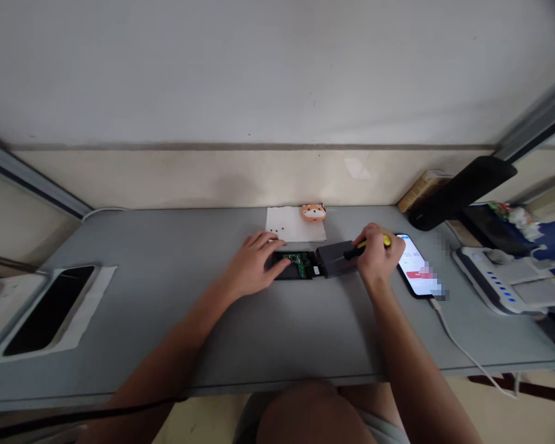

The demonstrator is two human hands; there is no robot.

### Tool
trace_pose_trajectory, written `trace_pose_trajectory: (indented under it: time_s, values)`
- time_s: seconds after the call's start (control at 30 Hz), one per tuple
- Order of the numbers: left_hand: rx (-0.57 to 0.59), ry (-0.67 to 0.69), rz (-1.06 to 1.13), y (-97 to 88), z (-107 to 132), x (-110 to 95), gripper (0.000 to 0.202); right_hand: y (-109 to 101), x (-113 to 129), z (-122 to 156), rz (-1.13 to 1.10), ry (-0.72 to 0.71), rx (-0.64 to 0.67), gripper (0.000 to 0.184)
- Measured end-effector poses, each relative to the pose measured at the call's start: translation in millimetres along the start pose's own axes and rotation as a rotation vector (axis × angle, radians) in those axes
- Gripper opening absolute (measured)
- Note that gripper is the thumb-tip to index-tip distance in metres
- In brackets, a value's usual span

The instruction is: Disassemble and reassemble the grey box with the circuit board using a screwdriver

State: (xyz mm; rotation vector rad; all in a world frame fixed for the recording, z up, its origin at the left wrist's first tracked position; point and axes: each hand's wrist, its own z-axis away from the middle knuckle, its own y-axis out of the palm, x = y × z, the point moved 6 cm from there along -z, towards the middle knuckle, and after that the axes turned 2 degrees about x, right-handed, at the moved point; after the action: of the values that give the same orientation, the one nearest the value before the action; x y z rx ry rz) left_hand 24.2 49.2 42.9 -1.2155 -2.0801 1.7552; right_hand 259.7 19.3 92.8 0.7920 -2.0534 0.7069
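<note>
A small black device with an exposed green circuit board lies on the grey table. My left hand rests on its left end, fingers curled over the casing. Right beside it sits a dark grey cover. My right hand is closed around a screwdriver with a yellow and black handle, its tip pointing left toward the cover and board.
A white paper sheet with small dark screws and an orange animal-shaped figure lie behind the device. A lit phone with a white cable is at right, a white device farther right, a dark phone at left.
</note>
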Motion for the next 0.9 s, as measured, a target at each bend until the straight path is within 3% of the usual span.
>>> trace_pose_trajectory:
  time_s: [0.1,0.2,0.4,0.6,0.67,0.8,0.9]
  values:
    - [0.06,0.069,-0.009,17.0,-4,-32,0.055,-1,1,0,0.016,-0.005,-0.001,0.035]
    - [0.112,0.031,-0.03,33.4,-9,-49,0.063,-1,1,1,-0.001,-0.018,0.015,0.035]
    - [0.114,-0.041,0.009,41.6,-12,-44,0.062,5,3,7,-0.067,-0.067,0.054,0.036]
    - [0.083,0.007,0.001,39.0,-12,-46,0.066,16,20,18,-0.016,-0.256,0.197,0.039]
    - [0.085,0.044,-0.013,37.9,-12,-50,0.07,12,20,19,-0.067,-0.253,0.151,0.039]
    - [0.064,0.064,0.004,30.1,-6,-52,0.076,-1,8,12,-0.274,-0.135,-0.082,0.038]
    - [0.079,0.019,0.061,22.2,3,-48,0.067,-7,-7,3,-0.417,-0.025,-0.22,0.037]
